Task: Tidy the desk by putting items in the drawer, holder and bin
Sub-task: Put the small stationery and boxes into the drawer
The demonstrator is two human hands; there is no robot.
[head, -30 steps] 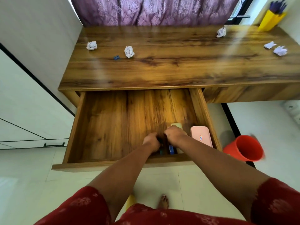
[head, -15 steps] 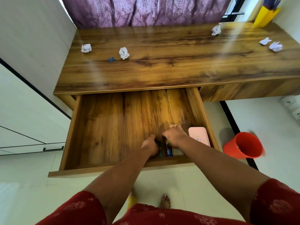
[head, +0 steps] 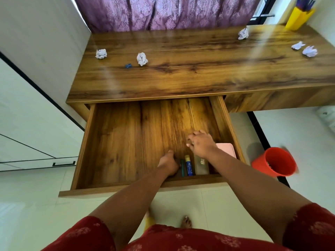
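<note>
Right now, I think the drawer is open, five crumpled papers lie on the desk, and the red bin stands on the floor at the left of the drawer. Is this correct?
Not quite. The head view shows the red bin on the floor at the right of the drawer, not the left. The drawer is open, and five crumpled papers lie on the desk.

The wooden pull-out drawer [head: 116, 142] stands open under the wood-grain table [head: 199, 69]. At its front right lie a teal pen [head: 182, 169], a blue tube with a yellow cap [head: 188, 165], a grey flat case [head: 201, 166] and a pink flat box [head: 227, 150] (partly hidden). Crumpled white paper balls [head: 142, 59] and a small blue sharpener [head: 128, 65] lie on the table; a yellow holder [head: 298, 19] stands far right, a red bin [head: 274, 163] on the floor.
</note>
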